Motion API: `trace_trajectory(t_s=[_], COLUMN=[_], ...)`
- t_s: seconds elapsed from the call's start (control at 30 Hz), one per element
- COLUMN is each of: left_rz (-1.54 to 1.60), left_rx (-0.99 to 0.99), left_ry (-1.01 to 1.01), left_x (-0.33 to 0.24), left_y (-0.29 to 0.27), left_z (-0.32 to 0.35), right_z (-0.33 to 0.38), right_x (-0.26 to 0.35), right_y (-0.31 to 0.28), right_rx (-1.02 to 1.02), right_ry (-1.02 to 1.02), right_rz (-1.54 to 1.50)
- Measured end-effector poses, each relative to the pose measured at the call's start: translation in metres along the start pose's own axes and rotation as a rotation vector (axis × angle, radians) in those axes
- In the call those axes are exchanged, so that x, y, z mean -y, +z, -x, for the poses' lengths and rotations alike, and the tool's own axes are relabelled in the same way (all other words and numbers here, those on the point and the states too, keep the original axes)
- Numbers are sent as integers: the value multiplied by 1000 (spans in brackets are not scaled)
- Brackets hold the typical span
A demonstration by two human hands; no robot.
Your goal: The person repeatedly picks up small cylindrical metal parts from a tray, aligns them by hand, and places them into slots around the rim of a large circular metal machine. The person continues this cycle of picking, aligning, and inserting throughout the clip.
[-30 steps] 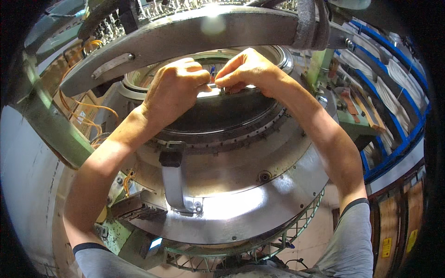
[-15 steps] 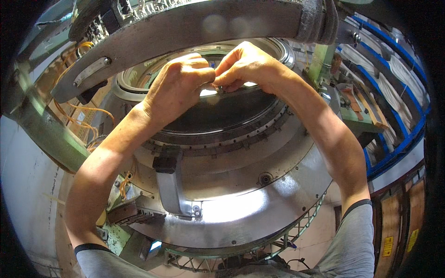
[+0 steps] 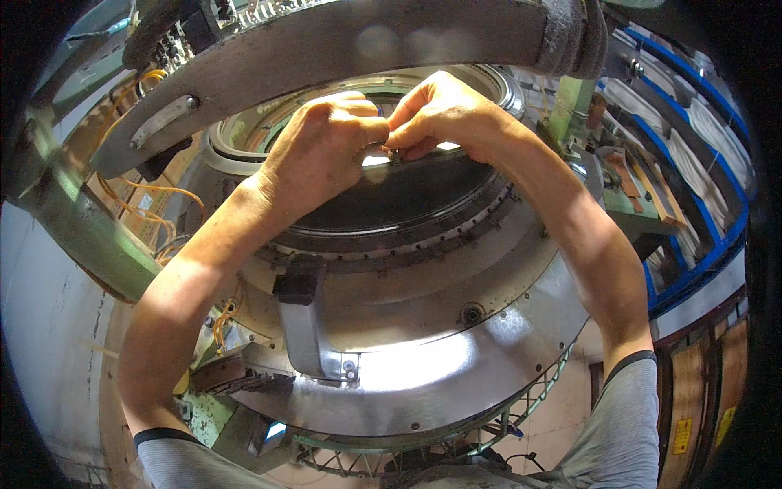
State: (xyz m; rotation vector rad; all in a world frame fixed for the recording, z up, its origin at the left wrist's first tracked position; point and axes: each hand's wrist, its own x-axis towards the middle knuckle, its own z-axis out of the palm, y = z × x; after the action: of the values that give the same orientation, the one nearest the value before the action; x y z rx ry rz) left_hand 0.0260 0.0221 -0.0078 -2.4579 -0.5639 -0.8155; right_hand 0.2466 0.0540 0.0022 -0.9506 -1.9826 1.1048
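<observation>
Both my arms reach over a large round machine with a metal ring body (image 3: 407,391). My left hand (image 3: 326,147) is closed, its thumb side turned toward my right hand (image 3: 440,118), whose thumb and fingers are pinched together. The two hands nearly meet above the near rim of the dark round cylinder (image 3: 366,200) in the machine's middle. A tiny metallic piece (image 3: 394,154) shows just under the right fingertips. What each hand grips is too small and too covered by fingers to name.
A thick curved metal arm (image 3: 350,49) crosses above my hands. An upright metal bracket (image 3: 303,326) stands on the ring. Green frame posts (image 3: 98,228) and orange cables (image 3: 155,208) are at left. To the right are a green ledge with tools (image 3: 631,191) and a blue rack with white material (image 3: 692,155).
The whole view has shifted slightly, so the machine sits a little farther right. My hands keep the same closed posture close together, with only small finger movement.
</observation>
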Motion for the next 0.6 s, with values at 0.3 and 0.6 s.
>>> trace_trajectory(t_s=[0.3, 0.6], left_rz=[127, 127], left_rx=[-33, 37], left_ry=[35, 13], left_x=[6, 0], left_y=[5, 10], left_z=[-6, -16], right_z=[1, 0], right_x=[1, -6], right_y=[-2, -10], right_rx=[-25, -13], right_ry=[6, 4], right_rz=[36, -8])
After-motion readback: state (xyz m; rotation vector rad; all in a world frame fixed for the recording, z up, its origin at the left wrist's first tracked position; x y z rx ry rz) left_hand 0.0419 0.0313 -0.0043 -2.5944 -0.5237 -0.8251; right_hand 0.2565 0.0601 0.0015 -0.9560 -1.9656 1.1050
